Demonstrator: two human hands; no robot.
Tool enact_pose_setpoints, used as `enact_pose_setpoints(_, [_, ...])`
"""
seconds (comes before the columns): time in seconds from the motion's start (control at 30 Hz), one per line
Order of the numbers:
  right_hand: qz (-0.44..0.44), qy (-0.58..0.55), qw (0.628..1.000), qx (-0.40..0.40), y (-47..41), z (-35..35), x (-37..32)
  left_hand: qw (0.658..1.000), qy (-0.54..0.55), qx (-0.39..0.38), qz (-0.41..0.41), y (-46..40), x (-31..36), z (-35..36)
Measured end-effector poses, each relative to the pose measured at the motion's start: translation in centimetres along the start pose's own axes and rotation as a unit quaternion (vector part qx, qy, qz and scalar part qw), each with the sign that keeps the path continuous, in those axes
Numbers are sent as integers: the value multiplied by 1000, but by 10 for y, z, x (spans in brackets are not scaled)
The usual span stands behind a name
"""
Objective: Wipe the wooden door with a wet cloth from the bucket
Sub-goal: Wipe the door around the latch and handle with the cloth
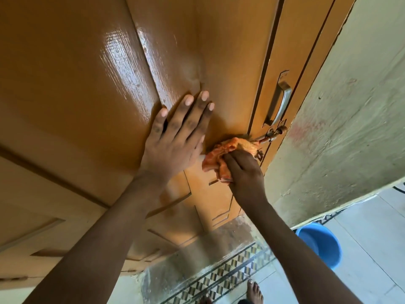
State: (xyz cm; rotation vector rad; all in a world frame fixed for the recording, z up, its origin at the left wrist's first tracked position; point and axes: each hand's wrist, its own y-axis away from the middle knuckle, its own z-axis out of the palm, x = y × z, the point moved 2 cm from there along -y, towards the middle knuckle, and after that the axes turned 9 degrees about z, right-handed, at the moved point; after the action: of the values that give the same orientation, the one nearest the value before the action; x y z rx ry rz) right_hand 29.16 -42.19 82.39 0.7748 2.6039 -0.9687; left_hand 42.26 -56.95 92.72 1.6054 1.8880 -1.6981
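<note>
A: Start at the fingers. What is the right hand [245, 172] doing?

B: Its fingers [230, 164] are curled tight over a bunched orange cloth [221, 159], pressing it flat to the door [87, 88] just below the handle [280, 102] and touching the latch [274, 133].

A: And the left hand [175, 139]?

B: Spread wide, holding nothing. The palm and fingertips [188, 99] lie flat on the door, just beside the cloth, steadying the panel.

A: How should this stroke go?

B: I would keep the cloth bunched but flatten its face, and wipe in even passes along the grain, working round the latch and handle, not over them, so the fabric does not snag. The left hand should stay braced, since the door may swing under pressure.

A: Is the door wet yet?

B: The upper panel shines in streaks, which looks like water, though it could be gloss paint; I cannot be sure. The carved lower panels [208, 205] look duller and probably remain to be done.

A: Where is the bucket?

B: The blue bucket [322, 246] stands on the tiled floor [372, 238] to the right, by the wall [339, 117], well apart from the cloth. A bare foot [254, 292] shows near it.
</note>
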Motion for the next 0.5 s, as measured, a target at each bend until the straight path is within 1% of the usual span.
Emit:
enact_pose_setpoints(0.03, [-39, 13, 999, -5, -1, -6, 7, 1000, -1, 2, 0, 0, 0, 0])
enact_pose_setpoints(0.07, [-55, 29, 998, -7, -3, -9, 13, 1000, -1, 3, 1, -1, 0, -1])
enact_pose_setpoints(0.1, [-42, 41, 998, -7, -4, -10, 14, 1000, -1, 2, 0, -1, 0, -1])
enact_pose_setpoints(0.2, [58, 22, 998, -21, 11, 6, -3, 1000, 0, -4, -2, 0, 0, -1])
enact_pose_setpoints(0.23, [55, -4, 998, -30, 16, 10, -9, 1000, -5, -5, 0, 0, 0, -2])
enact_pose_setpoints(0.27, [20, -37, 998, -48, 19, 10, -13, 1000, -8, -5, 1, 0, 0, -1])
enact_pose_setpoints(0.33, [-94, -75, 989, -90, 19, 3, -14, 1000, -4, -6, 0, -1, -1, -1])
enact_pose_setpoints(0.37, [-136, -79, 983, -95, 20, -3, -16, 1000, -3, -9, -2, -1, -1, -1])
enact_pose_setpoints(0.4, [-151, -84, 981, -86, 21, -6, -17, 1000, -5, -12, -4, -1, -1, -1])
enact_pose_setpoints(0.43, [-138, -98, 983, -70, 24, -9, -20, 1000, -10, -17, -7, 0, -1, -1])
enact_pose_setpoints(0.47, [-100, -125, 986, -49, 28, -12, -24, 1000, -15, -23, -9, 1, -1, 0])
enact_pose_setpoints(0.5, [-44, -165, 985, -22, 33, -15, -27, 999, -16, -29, -10, 2, 0, 0])
